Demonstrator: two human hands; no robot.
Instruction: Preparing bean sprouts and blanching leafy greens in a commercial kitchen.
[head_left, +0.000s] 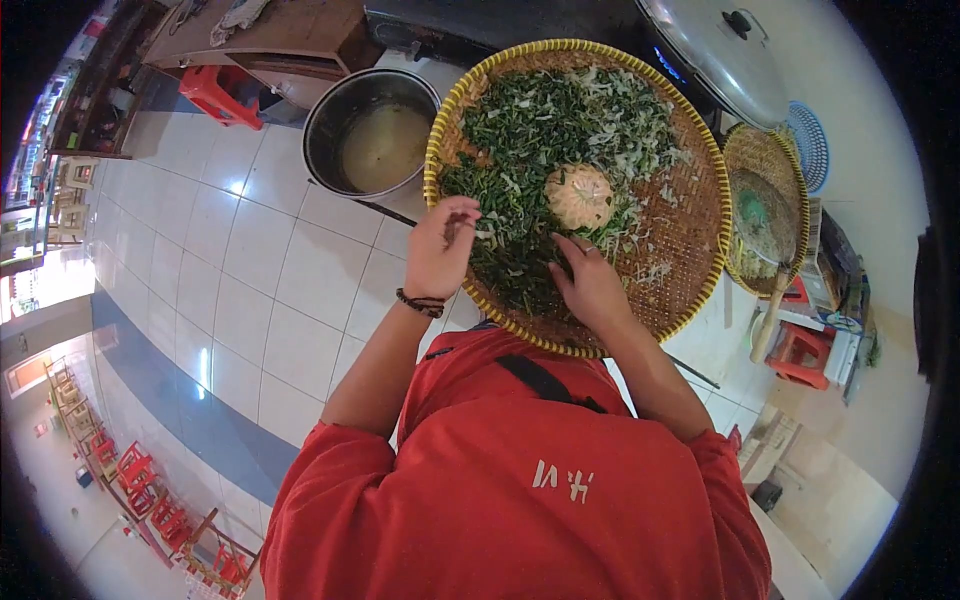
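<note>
A round woven bamboo tray (697, 277) with a yellow-laced rim lies before me. Chopped green leaves (517, 187) cover its left part, and pale shredded vegetable (637, 124) is mixed in at the upper right. An orange-beige ribbed, rounded object (580, 196) sits among the leaves near the middle. My left hand (448, 244) is raised at the tray's left rim, fingers bent over the edge of the leaves; whether it holds any is unclear. My right hand (589, 285) rests at the lower edge of the leaves, below the ribbed object, its fingertips partly among them.
A large metal pot (319, 142) with cloudy liquid stands left of the tray. A metal lid (727, 60) is at the upper right, near a blue burner flame (669, 64). On the right are a smaller woven tray (801, 202), a wooden-handled strainer (769, 322) and a blue basket (808, 146).
</note>
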